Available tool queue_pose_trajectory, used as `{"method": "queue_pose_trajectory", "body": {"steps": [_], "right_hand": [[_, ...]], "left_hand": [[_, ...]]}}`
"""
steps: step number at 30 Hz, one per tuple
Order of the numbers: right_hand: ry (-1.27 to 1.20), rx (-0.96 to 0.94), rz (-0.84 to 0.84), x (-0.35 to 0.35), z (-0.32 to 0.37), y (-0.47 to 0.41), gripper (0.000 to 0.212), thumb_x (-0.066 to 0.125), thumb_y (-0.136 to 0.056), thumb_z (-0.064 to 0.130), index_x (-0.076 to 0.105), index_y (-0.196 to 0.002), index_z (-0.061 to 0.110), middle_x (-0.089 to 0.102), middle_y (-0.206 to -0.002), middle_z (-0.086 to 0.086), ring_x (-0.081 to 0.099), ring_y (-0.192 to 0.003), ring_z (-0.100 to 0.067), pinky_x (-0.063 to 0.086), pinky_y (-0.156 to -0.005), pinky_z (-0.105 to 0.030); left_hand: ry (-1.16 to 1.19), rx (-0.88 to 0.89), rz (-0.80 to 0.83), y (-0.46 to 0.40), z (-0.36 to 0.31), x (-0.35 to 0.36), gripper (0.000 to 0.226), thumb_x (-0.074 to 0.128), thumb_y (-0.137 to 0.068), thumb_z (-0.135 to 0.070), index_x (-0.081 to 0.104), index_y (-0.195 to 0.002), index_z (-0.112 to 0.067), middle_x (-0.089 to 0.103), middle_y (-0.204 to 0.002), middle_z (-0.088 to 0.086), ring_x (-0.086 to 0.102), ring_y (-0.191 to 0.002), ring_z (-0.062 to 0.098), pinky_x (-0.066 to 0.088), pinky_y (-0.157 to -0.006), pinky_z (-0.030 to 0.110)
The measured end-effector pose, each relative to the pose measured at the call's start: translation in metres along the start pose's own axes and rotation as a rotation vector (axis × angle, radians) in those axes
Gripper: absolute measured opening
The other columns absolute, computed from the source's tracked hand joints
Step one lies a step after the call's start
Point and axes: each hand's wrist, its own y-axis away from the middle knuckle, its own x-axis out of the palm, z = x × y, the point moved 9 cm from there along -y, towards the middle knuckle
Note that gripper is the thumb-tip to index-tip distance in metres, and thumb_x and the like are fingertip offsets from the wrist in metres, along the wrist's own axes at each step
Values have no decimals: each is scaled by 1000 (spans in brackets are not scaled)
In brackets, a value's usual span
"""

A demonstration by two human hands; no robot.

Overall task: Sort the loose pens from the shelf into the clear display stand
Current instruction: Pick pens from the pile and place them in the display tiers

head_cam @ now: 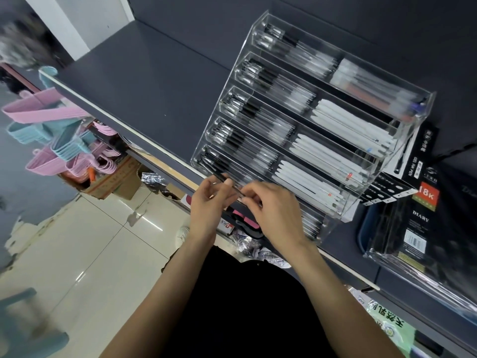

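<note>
Now your left hand (210,195) and right hand (271,210) both pinch one thin black pen (227,183) beside the clear plastic display stand (402,140).

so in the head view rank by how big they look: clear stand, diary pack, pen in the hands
1. clear stand
2. diary pack
3. pen, mostly hidden by the left hand and right hand, so its full length is unclear

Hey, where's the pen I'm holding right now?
In the head view, the black pen sits low and centre, pinched between the left hand and the right hand, just in front of the lowest tier of the clear display stand.
</note>
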Motion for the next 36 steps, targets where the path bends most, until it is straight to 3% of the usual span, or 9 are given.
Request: {"method": "queue_pose_trajectory", "body": {"steps": [2, 5, 10, 15, 19, 25, 36], "right_hand": [[28, 21, 2, 3, -4, -14, 14, 66, -86, 22, 66, -100, 19, 71, -89, 5, 64, -78, -10, 54, -64, -26], [147, 30, -19, 5, -8, -33, 15, 64, -87, 19, 68, -101, 14, 71, -91, 0, 64, -80, -12, 48, -60, -20], [224, -18, 29, 22, 0, -46, 12, 65, -86, 16, 70, -97, 13, 73, -86, -2, 66, -76, -14, 43, -52, -18], [281, -11, 72, 36, -2, -45, 16, 57, -93, 18, 68, -104, 16, 72, -88, 0, 65, -73, -12, 42, -51, -17], [334, 7, 93, 41, -2, -48, 15, 58, -93, 18, 67, -104, 14, 69, -88, -3, 65, -69, -14, 46, -51, -20], [358, -29, 69, 48, 2, -48, 14, 66, -85, 11, 71, -97, 17, 69, -90, -3, 65, -74, -17, 51, -51, -24], [317, -106, -31, 44, 6, -45, 14, 67, -81, 8, 73, -93, 13, 70, -90, -2, 63, -79, -18, 50, -55, -25]], "left_hand": [[-229, 110, -48, -10, -14, -10, 21, 62, -91, -24, 60, -108, -12, 69, -88, 1, 68, -77, 13, 57, -72, 29], [-693, 356, -218, -26, -43, -35, 30, 59, -92, -29, 57, -120, -18, 60, -92, -13, 58, -78, 2, 50, -75, 26], [-1096, 638, -238, -41, -55, -43, 27, 59, -92, -18, 60, -119, -14, 61, -114, 5, 51, -107, 25, 38, -91, 33], [-1195, 781, -145, -44, -52, -32, 24, 55, -93, -16, 64, -115, -17, 61, -122, 1, 49, -118, 26, 38, -100, 46], [-1361, 913, -120, -36, -58, -21, 27, 48, -93, -23, 67, -112, -21, 60, -125, -1, 42, -121, 21, 26, -103, 43], [-1606, 808, 136, -45, -32, -7, 45, 28, -99, -38, 57, -130, -24, 60, -128, -6, 49, -125, 17, 13, -114, 47], [-1616, 820, 166, -40, -29, -7, 51, 22, -100, -42, 51, -137, -20, 54, -137, -4, 44, -131, 18, 8, -115, 45]]}}
